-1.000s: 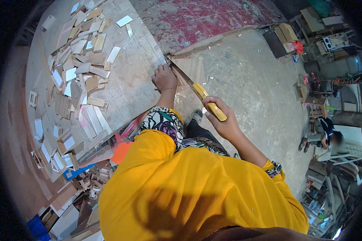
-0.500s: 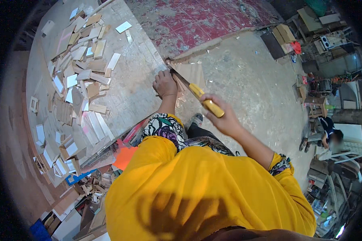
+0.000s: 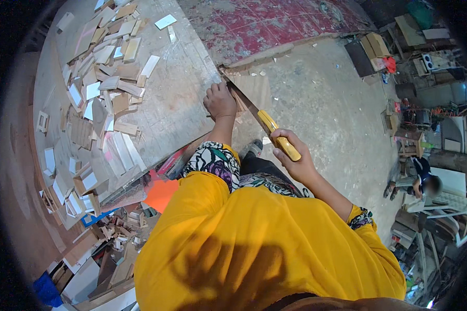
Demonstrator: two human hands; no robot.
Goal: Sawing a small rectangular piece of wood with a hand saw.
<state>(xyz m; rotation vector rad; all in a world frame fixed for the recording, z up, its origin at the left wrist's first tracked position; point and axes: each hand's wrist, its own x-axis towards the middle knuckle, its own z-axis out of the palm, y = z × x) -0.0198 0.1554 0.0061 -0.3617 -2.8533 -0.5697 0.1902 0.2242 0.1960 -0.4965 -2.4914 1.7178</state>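
Note:
My right hand (image 3: 296, 158) is closed round the yellow handle (image 3: 268, 123) of a handsaw, whose long dark blade (image 3: 244, 101) slants up-left to the near corner of a wooden worktop (image 3: 181, 103). My left hand (image 3: 220, 101) lies at the worktop's edge beside the blade, fingers curled on something mostly hidden under them. Right of the blade, lower down, shows a pale wooden board (image 3: 254, 88). Many small offcuts, some white-faced (image 3: 93, 90), are scattered over the left of the worktop.
A red tiled platform (image 3: 264, 26) lies ahead, concrete floor (image 3: 332, 114) to the right. A person (image 3: 420, 184) crouches at the far right among wood and clutter. Cardboard (image 3: 376, 46) stands upper right; scrap boards (image 3: 83, 280) pile lower left, near an orange sheet (image 3: 161, 197).
My right hand and saw moved forward along the blade's line, then back toward me. My left hand stays at the worktop's edge. The view has shifted slightly.

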